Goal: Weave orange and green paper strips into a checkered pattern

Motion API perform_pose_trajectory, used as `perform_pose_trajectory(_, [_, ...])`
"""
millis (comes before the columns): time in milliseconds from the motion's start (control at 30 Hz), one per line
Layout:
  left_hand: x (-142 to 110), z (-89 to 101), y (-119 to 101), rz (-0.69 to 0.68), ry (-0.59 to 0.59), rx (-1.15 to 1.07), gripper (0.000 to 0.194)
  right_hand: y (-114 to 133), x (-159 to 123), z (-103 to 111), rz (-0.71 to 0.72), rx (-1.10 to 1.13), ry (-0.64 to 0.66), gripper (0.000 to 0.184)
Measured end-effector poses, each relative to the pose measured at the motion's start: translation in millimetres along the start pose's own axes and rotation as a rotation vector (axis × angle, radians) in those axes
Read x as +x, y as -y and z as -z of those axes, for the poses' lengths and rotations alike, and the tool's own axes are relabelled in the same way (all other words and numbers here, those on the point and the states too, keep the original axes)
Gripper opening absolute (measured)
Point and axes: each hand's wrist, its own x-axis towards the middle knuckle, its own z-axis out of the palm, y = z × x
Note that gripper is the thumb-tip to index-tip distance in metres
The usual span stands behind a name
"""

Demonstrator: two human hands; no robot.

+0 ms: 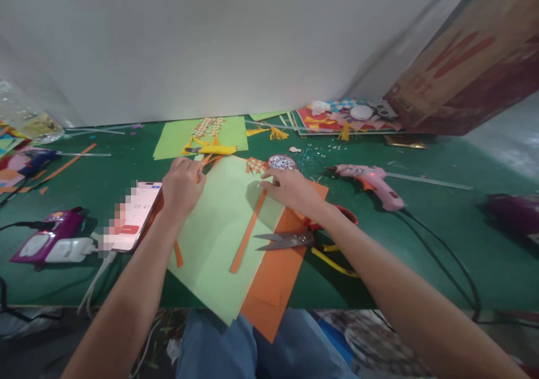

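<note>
So both forearms are reaching in from the bottom edge over a light green sheet (219, 233) that's lying on top of an orange sheet (273, 283), both hanging a bit over the near edge of the green table (421, 244). The left hand (182, 185) is curling knuckles-up at the far left corner of the green sheet, fingers pinching the ends of some orange strips (205, 163) there. The right hand (290, 191) is lying flatter, palm down, fingertips pressing on the top end of a long orange strip (247, 233) that's running diagonally down the green sheet; it's touching rather than really gripping, fingers loose.

Just beside the right wrist, scissors (286, 240) are sitting blades apart on the orange sheet. A phone (135, 216) is lying right next to the left forearm. Further out, a pink glue gun (373, 182) is resting to the right with its cord trailing off, and a small woven orange piece (256, 165) is sitting just beyond the fingertips.
</note>
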Motion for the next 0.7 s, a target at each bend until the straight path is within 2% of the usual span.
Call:
perform_pose_trajectory(133, [-1,3.4,-2,-0.005,-0.113,-0.144,0.02,1,0,1,0.003,0.045,-0.012,0.023])
perform_pose_trajectory(233, [-1,4.7,-8,0.106,-0.144,-0.433,0.015,5,0,3,0.003,0.088,-0.035,0.02])
perform_pose_trajectory(367, [-1,4.0,-18,0.226,-0.03,-0.782,0.014,12,-1,6,-0.026,0.283,0.027,0.025])
perform_pose_trajectory(467, [-1,4.9,-25,0.251,0.119,-0.88,0.016,15,-2,7,-0.055,0.485,0.134,0.026])
perform_pose_trajectory(567, [-2,5.0,-29,0.273,0.237,-0.949,0.018,17,-1,5,-0.067,0.593,0.224,0.027])
perform_pose_trajectory(633, [-3,2.9,-29,0.289,0.256,-0.994,0.018,17,-2,4,-0.08,0.642,0.289,0.027])
perform_pose_trajectory(700, [-2,-0.1,-26,0.352,0.219,-1.026,0.018,18,-3,3,-0.077,0.65,0.349,0.031])
